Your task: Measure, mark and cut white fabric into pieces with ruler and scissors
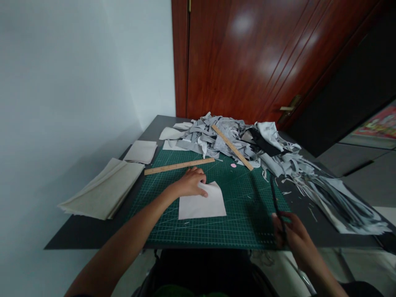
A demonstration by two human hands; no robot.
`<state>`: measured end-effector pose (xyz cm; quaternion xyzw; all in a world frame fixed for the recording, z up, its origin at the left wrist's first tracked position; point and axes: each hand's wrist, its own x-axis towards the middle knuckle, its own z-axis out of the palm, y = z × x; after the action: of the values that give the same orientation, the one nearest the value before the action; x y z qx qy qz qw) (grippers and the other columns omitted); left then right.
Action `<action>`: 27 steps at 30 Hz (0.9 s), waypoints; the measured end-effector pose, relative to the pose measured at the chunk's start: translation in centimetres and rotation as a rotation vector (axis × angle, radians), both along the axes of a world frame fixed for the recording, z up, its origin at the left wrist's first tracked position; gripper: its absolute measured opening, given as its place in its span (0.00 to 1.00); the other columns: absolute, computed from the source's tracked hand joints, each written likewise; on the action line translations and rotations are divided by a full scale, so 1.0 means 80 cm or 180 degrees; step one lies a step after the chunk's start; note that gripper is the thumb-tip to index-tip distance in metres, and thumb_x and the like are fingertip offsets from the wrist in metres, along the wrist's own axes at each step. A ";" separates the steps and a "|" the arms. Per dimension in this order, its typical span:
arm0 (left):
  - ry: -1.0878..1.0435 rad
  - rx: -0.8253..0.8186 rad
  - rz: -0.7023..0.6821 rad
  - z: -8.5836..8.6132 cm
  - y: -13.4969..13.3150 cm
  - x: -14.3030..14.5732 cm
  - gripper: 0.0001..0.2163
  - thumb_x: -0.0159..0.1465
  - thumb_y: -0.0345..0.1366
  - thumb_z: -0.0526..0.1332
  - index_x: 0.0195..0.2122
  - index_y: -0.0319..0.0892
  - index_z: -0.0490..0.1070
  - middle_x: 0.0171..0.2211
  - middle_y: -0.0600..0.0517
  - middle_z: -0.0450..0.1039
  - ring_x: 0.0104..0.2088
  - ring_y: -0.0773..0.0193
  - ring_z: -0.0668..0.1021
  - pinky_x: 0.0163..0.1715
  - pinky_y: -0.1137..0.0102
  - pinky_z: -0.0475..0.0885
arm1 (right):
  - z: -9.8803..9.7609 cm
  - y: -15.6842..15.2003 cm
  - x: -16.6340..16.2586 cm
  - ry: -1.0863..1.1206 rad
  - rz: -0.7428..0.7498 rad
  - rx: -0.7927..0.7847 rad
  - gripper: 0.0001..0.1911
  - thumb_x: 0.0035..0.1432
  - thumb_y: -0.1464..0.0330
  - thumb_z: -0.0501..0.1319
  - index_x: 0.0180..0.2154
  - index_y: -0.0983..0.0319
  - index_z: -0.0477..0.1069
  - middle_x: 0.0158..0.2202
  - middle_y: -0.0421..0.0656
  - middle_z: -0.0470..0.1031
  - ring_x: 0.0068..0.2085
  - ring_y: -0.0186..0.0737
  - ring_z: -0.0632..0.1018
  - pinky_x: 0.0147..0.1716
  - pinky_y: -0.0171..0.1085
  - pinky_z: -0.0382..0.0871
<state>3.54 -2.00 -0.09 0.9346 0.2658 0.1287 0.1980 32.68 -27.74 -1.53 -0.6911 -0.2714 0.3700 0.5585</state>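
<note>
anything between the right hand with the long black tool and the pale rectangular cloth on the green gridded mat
Nothing visible stands in the way: between the right hand and the pale rectangular cloth lies flat green gridded cutting mat. The left hand rests on the cloth's far edge.

Open lane on the mat (239, 225) between the cloth (202, 208) and the right hand (293, 234). Blurred scissors (274, 198), probably, jut from that hand. 2 rulers (179, 166) and the scraps (213, 138) bar the far side.
</note>
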 end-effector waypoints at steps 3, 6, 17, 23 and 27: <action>-0.0059 -0.0145 0.0222 -0.003 -0.005 0.005 0.10 0.57 0.39 0.72 0.34 0.43 0.72 0.37 0.52 0.72 0.46 0.54 0.73 0.44 0.67 0.64 | -0.008 0.028 0.013 -0.0827 0.0844 -0.0159 0.32 0.51 0.46 0.69 0.48 0.57 0.66 0.25 0.37 0.76 0.19 0.38 0.71 0.17 0.35 0.61; -0.0150 -0.0376 0.0578 -0.004 -0.009 0.007 0.12 0.58 0.36 0.70 0.44 0.45 0.74 0.39 0.51 0.75 0.44 0.54 0.76 0.42 0.66 0.67 | -0.005 0.079 0.016 -0.2089 0.1341 -0.0122 0.25 0.56 0.56 0.67 0.53 0.57 0.70 0.34 0.44 0.82 0.32 0.48 0.82 0.29 0.40 0.70; -0.1432 -0.1198 0.1361 -0.027 0.018 0.008 0.18 0.59 0.31 0.65 0.51 0.43 0.74 0.49 0.47 0.78 0.48 0.55 0.79 0.49 0.62 0.72 | 0.004 0.242 0.019 -0.2832 0.1796 0.0431 0.29 0.56 0.73 0.64 0.60 0.59 0.73 0.51 0.50 0.83 0.50 0.51 0.82 0.53 0.47 0.73; -0.1507 -0.1197 0.1268 -0.025 0.024 0.006 0.08 0.59 0.32 0.63 0.40 0.43 0.77 0.40 0.50 0.80 0.41 0.57 0.79 0.45 0.63 0.72 | -0.002 0.231 0.056 -0.2907 0.2069 0.0720 0.22 0.54 0.71 0.66 0.52 0.61 0.81 0.53 0.51 0.81 0.54 0.52 0.80 0.58 0.50 0.70; -0.1550 -0.1430 0.1316 -0.018 0.026 0.004 0.06 0.60 0.37 0.65 0.32 0.43 0.80 0.34 0.49 0.81 0.37 0.56 0.80 0.41 0.64 0.72 | -0.001 0.226 0.078 -0.2874 0.2268 0.0563 0.21 0.52 0.72 0.67 0.50 0.60 0.82 0.50 0.50 0.82 0.52 0.52 0.79 0.58 0.51 0.69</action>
<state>3.88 0.07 -1.53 0.7368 0.4153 0.3225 0.4250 38.90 -9.63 -1.63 -0.5972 -0.7283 0.1797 0.2841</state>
